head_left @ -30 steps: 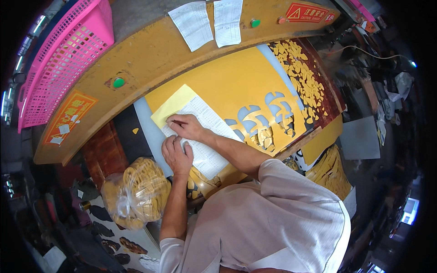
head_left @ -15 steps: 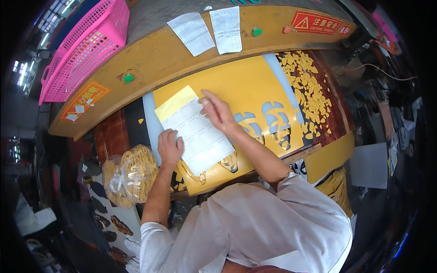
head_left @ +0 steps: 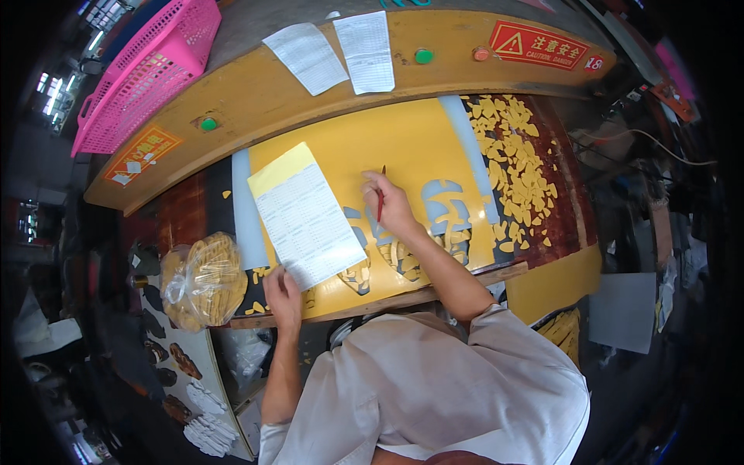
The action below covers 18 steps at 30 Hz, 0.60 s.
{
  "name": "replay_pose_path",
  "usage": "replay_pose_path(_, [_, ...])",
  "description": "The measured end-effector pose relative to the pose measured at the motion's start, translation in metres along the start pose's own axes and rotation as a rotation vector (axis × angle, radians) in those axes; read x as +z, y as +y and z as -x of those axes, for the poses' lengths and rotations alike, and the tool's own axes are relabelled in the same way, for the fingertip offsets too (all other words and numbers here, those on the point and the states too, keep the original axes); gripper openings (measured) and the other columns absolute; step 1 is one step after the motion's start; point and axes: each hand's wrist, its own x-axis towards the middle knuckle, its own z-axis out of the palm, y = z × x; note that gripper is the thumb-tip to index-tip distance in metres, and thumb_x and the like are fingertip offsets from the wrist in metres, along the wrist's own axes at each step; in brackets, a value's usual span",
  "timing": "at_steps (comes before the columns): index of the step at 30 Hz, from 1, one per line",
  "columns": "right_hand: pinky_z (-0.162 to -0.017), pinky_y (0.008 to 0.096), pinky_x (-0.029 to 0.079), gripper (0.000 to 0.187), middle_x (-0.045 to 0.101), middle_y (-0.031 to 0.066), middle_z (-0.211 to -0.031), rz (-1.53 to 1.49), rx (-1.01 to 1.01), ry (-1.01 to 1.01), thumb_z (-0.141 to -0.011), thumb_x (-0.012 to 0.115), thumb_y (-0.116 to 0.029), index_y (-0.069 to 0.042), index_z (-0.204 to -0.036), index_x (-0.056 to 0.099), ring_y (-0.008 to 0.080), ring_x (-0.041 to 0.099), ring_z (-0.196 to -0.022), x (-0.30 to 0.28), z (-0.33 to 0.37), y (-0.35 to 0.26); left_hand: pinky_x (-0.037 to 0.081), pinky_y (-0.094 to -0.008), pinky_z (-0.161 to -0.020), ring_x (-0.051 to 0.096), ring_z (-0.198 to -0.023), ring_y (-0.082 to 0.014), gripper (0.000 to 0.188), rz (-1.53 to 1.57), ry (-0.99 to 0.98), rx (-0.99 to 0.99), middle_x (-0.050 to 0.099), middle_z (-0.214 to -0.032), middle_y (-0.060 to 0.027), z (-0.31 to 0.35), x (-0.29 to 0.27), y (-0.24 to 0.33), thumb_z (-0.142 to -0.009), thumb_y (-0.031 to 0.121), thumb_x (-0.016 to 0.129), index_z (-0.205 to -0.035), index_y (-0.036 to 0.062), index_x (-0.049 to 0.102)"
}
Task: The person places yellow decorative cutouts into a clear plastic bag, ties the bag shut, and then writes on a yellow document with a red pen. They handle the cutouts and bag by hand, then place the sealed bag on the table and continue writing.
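Observation:
A printed paper form (head_left: 310, 225) with a yellow upper part lies slanted over a yellow sheet (head_left: 349, 143) on the work table. At the form's lower left corner, the curled fingers of my left hand (head_left: 284, 301) close on its edge. My right hand (head_left: 394, 208) is raised to the right of the form, apart from it, and grips a dark red pen (head_left: 380, 203) between the fingers. Beneath and beside that forearm, the yellow sheet has shoe-shaped cutouts (head_left: 446, 208), with pale blue board showing through. Cut strips lie along its near edge.
Yellow scraps (head_left: 515, 170) are heaped at the right. A clear bag of yellow cut pieces (head_left: 205, 283) sits at the left edge. Behind runs an ochre machine beam (head_left: 256, 101) with green buttons and two taped papers. A pink basket (head_left: 151, 77) stands far left.
My right hand has come off the form to the right, its pen now plainly visible. My left hand has slid from the form's left side to its lower corner. The form lies further left.

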Motion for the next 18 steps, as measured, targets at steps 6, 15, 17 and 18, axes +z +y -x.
replay_pose_path(6, [-0.067,0.0380,0.056,0.026,0.071,0.0145,-0.087,0.283,-0.132,0.072,-0.090,0.066,-0.002,-0.003,-0.116,0.066,0.0292,0.070,-0.074,-0.006,0.018,0.014,0.050,-0.0410,-0.080,0.061,-0.085,-0.0305,0.019,-0.136,0.060,-0.101,0.060,-0.096,-0.0164,0.049,0.000,-0.028,-0.098,0.015,0.061,-0.101,-0.0032,0.065])
replay_pose_path(15, [-0.064,0.0399,0.055,0.022,0.072,0.0144,-0.083,0.285,-0.176,0.061,-0.087,0.067,-0.002,-0.005,-0.110,0.067,0.0331,0.071,-0.072,-0.008,0.016,0.006,0.051,-0.0427,-0.079,0.065,-0.082,-0.0313,0.024,-0.224,0.143,-0.251,0.066,-0.093,-0.0139,0.042,0.018,-0.028,-0.099,0.024,0.060,-0.096,0.0021,0.068])
replay_pose_path(17, [-0.064,0.0396,0.055,0.023,0.072,0.0143,-0.083,0.285,-0.170,0.058,-0.087,0.067,-0.002,-0.005,-0.110,0.067,0.0327,0.071,-0.072,-0.008,0.016,0.008,0.051,-0.0435,-0.078,0.065,-0.081,-0.0318,0.024,-0.265,0.143,-0.214,0.066,-0.092,-0.0138,0.042,0.018,-0.026,-0.098,0.025,0.060,-0.097,0.0027,0.069])
replay_pose_path(18, [-0.064,0.0394,0.055,0.023,0.072,0.0143,-0.083,0.288,-0.171,0.059,-0.087,0.067,-0.002,-0.005,-0.109,0.067,0.0324,0.071,-0.072,-0.007,0.016,0.008,0.052,-0.0439,-0.078,0.065,-0.081,-0.0321,0.024,-0.271,0.150,-0.196,0.067,-0.092,-0.0138,0.042,0.018,-0.026,-0.098,0.025,0.060,-0.097,0.0030,0.069])
